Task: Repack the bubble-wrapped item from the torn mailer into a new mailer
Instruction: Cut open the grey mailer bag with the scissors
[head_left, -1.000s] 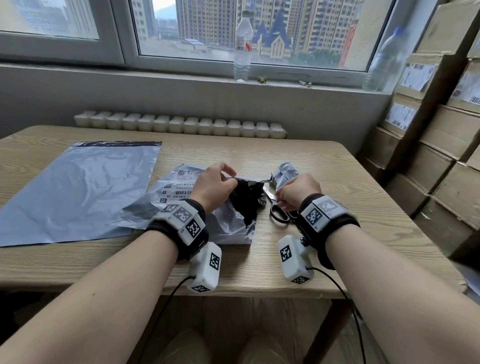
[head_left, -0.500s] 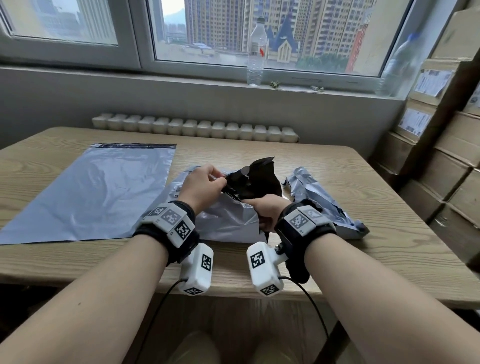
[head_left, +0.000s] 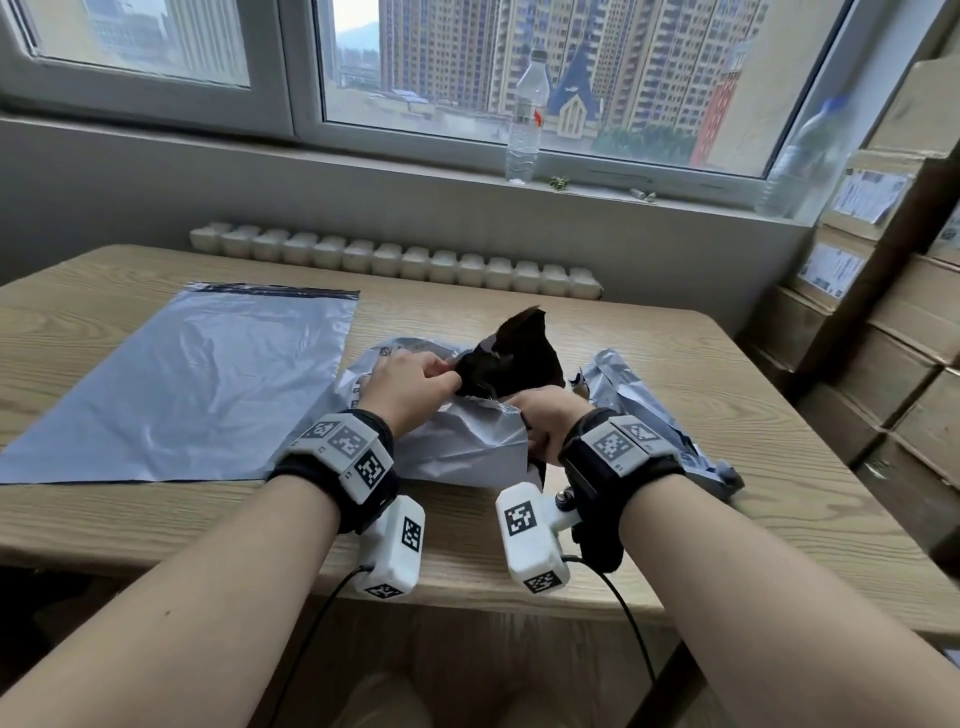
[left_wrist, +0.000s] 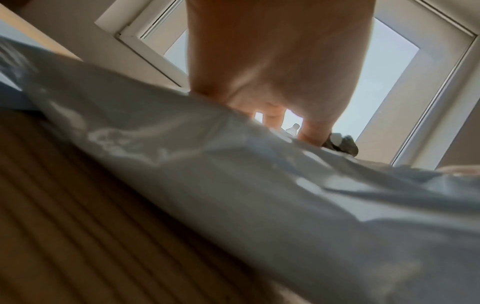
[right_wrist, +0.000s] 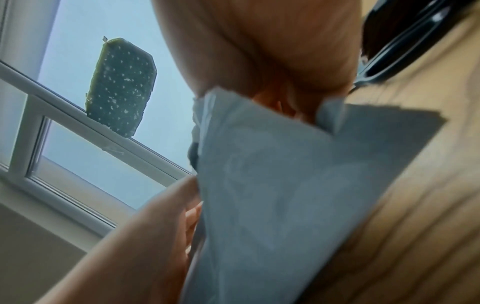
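My right hand (head_left: 545, 415) is closest to me, fingers curled tight on the ripped edge of the torn mailer (head_left: 462, 441) lying on the table (head_left: 675, 519). My left hand (head_left: 410, 384) pinches the mailer's black flap (head_left: 519, 353), which sticks up. I cannot see the bubble-wrapped thing. A torn-off gray piece (head_left: 649, 415) lies to the right. The new mailer (head_left: 182, 379) lies flat to the left. Far back, a bottle (head_left: 524, 119) stands on the windowsill.

New mailer (head_left: 176, 384) left of torn mailer (head_left: 467, 441) (touching).
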